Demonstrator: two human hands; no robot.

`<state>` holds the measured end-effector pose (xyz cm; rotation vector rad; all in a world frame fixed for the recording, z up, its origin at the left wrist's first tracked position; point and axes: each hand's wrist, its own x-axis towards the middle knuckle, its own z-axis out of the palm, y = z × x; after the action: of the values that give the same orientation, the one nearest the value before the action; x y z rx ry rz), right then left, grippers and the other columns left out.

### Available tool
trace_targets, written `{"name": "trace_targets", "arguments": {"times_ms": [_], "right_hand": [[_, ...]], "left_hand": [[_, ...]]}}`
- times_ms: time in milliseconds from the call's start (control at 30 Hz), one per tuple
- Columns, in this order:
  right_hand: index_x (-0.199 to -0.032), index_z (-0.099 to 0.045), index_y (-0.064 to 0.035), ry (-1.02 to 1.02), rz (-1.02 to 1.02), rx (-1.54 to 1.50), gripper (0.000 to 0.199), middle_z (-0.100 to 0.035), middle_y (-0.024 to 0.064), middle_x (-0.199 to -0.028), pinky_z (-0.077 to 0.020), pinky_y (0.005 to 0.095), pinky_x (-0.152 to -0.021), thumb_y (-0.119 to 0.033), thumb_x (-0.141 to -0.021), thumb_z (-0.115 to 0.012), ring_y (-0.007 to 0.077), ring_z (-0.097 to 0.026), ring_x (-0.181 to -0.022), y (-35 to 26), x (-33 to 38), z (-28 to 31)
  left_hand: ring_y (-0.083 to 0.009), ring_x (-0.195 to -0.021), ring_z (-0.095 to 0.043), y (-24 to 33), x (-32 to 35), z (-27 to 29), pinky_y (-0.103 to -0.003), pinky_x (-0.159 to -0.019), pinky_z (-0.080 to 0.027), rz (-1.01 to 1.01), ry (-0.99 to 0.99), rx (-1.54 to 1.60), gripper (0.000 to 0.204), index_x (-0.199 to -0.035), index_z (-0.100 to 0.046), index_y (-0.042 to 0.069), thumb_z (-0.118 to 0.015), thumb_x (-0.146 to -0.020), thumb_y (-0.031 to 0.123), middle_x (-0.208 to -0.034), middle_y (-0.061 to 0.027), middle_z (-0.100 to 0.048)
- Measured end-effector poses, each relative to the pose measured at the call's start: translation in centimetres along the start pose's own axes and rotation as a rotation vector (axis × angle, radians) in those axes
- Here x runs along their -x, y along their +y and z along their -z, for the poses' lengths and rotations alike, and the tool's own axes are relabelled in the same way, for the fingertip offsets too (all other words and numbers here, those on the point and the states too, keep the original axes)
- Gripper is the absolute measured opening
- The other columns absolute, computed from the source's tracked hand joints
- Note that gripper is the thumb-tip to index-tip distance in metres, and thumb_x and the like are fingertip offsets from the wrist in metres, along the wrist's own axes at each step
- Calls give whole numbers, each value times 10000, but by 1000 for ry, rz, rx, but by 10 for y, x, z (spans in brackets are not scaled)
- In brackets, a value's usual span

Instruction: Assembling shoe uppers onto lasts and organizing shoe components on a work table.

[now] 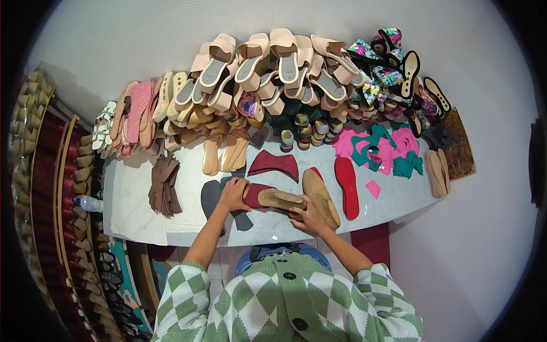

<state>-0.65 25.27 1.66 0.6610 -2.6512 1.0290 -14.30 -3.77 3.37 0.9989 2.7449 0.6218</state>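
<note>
Wooden last (280,199), wrapped in maroon upper (254,192), sits clamped between the left hand (233,195) and right hand (306,215); uneven pull by either grip could skew the upper.

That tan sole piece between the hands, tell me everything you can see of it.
The tan sole piece is a flat, elongated insole shape, smooth, looking like leather or board. It lies nearly level across the worktable, on top of a dark red piece. The left hand presses the red piece at its left end; the right hand grips its right end. Another tan sole lies just right.
</note>
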Motion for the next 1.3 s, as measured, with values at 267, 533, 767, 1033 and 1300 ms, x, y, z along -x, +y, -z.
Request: {"name": "trace_targets", "arguments": {"times_ms": [267, 533, 767, 1033, 1300], "right_hand": [[-1135, -295, -152, 93, -88, -56, 637, -307, 223, -1258, -467, 449, -824, -135, -670, -731, 450, -469, -1047, 5, 24, -17], [-1160, -274, -54, 286, -247, -65, 652, -439, 254, -1182, -451, 410, -842, -125, -697, -728, 423, -508, -1027, -11, 38, -30], [-1218, -308, 10, 198, -614, -223, 707, -526, 233, -1080, -436, 381, -876, -166, -689, -744, 336, -544, -1024, -23, 34, -25], [-1234, -337, 4, 164, -584, -200, 710, -507, 238, -1127, -414, 386, -889, -170, -677, -742, 360, -508, -1066, -15, 36, -22], [-1281, -298, -13, 173, -491, -175, 821, -485, 227, -1171, -403, 380, -911, -203, -638, -771, 347, -497, -1088, -14, 18, -21]], "left_hand": [[-299, -1106, -448, 15, -13, -13, -388, -943, -350, -135, -43, 123, 859, -1155, -455, 58, -801, -401, 285, -1141, -124, -506], [-309, -1082, -466, 19, -15, -10, -388, -936, -367, -167, -88, 170, 828, -1151, -457, 55, -782, -420, 268, -1130, -135, -512], [-298, -1064, -475, 11, -18, -10, -381, -923, -370, -195, -98, 183, 832, -1133, -479, 56, -792, -420, 349, -1110, -127, -522], [-324, -1048, -493, 42, -48, -11, -406, -905, -379, -418, -229, 16, 864, -1155, -486, 55, -784, -447, 449, -1106, -151, -537], [-325, -1106, -474, 52, -77, 1, -397, -955, -359, -262, -712, 332, 914, -1247, -436, 42, -772, -524, 489, -1171, -187, -511]]}}
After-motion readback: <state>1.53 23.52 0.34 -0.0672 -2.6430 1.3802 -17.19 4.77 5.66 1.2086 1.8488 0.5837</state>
